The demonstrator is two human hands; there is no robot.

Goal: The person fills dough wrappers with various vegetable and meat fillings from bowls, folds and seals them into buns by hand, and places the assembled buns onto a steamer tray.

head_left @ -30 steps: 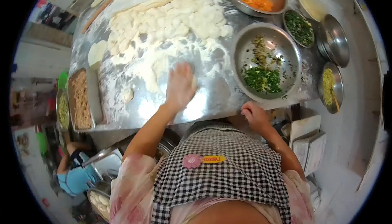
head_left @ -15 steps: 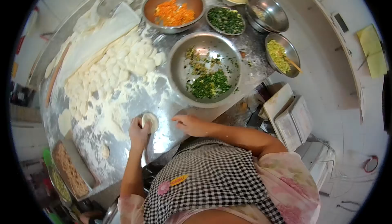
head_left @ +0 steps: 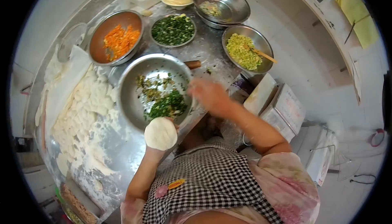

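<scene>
A round, flat dough wrapper (head_left: 161, 134) lies across my left hand (head_left: 154, 152), which holds it at the near rim of the large steel bowl (head_left: 127, 112). Most of that hand's fingers are hidden under the dough. Chopped green filling (head_left: 166, 105) sits in the bowl, with browner bits beside it. My right hand (head_left: 211, 96) is over the bowl's right edge, smeared by motion, so its fingers cannot be made out. A brown wooden piece (head_left: 192, 64) rests against the bowl's far right side.
Many dough wrappers (head_left: 83, 105) lie floured at left, near a rolling pin (head_left: 44, 120). Beyond stand bowls of orange filling (head_left: 120, 42), chopped greens (head_left: 173, 30) and light green filling (head_left: 244, 52), plus stacked steel bowls (head_left: 230, 9). A meat-coloured filling tray (head_left: 77, 203) is lower left.
My left hand has lifted the wrapper off the table and brought it to the bowl. My right hand has moved up and right to the bowl's edge. The view has shifted.
</scene>
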